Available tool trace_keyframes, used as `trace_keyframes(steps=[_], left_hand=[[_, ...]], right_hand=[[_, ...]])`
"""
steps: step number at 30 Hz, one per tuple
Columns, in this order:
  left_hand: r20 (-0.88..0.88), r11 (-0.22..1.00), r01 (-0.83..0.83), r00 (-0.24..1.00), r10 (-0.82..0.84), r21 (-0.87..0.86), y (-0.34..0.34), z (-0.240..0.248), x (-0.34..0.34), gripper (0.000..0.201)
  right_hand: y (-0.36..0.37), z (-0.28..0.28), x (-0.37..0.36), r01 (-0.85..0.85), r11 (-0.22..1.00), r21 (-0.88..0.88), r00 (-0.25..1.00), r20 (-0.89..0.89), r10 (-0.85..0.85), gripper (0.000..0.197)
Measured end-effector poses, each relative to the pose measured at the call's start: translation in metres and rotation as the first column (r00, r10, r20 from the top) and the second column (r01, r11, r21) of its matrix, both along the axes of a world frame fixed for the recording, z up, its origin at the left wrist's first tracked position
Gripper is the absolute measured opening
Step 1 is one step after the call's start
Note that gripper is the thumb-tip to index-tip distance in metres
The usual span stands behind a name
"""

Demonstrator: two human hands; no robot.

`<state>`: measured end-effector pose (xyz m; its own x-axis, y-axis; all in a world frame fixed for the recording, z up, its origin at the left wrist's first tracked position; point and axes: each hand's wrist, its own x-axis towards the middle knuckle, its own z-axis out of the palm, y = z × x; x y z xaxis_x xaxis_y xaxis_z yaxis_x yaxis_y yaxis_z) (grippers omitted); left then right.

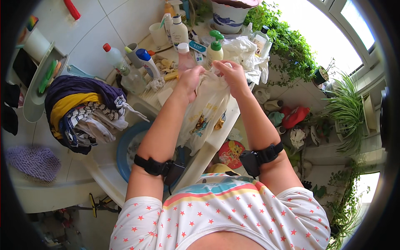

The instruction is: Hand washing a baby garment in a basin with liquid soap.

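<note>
Both hands are raised over the sink's ribbed ledge, with a white printed garment (204, 112) stretched between them. My left hand (192, 82) is closed on one upper part of it. Fingers of my right hand (234, 77) pinch the other upper part. The cloth hangs down toward the sink's front edge and shows yellow print and a small coloured picture. Just beyond my left hand stands a pink bottle with a white cap (185, 58). A green-topped pump bottle (215, 50) is behind my right hand, beside crumpled white plastic (241, 50).
A blue basin (127, 146) sits in the sink, partly behind my left forearm. Dark, yellow and striped clothes (83, 110) are heaped at the left. Bottles, including a clear one (132, 81), crowd the ledge. A potted plant (227, 18) stands at the back; greenery lines the window side.
</note>
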<state>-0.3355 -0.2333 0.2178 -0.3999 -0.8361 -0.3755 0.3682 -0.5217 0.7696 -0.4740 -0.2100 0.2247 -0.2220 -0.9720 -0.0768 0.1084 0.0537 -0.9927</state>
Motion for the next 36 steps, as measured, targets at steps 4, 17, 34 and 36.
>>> trace_keyframes(steps=[4,17,34,36], left_hand=[[0.005,1.000,-0.016,1.000,0.016,0.002,-0.002,-0.003,0.001,0.022],[0.076,0.999,0.022,0.997,-0.020,-0.037,0.000,0.003,0.007,0.024],[-0.007,0.999,-0.025,1.000,0.025,-0.036,0.004,0.004,0.002,0.024],[-0.010,0.998,-0.051,0.999,0.051,-0.022,0.008,0.010,0.003,0.026]], right_hand=[[-0.002,-0.003,0.002,-0.006,0.999,-0.050,0.998,-0.067,0.003,0.031],[0.001,0.008,0.001,-0.053,0.996,0.070,0.998,0.016,0.052,0.037],[-0.004,-0.002,0.003,-0.035,0.998,-0.048,0.998,0.042,0.037,0.027],[-0.004,0.001,0.005,-0.004,0.997,-0.073,1.000,-0.029,0.002,0.027]])
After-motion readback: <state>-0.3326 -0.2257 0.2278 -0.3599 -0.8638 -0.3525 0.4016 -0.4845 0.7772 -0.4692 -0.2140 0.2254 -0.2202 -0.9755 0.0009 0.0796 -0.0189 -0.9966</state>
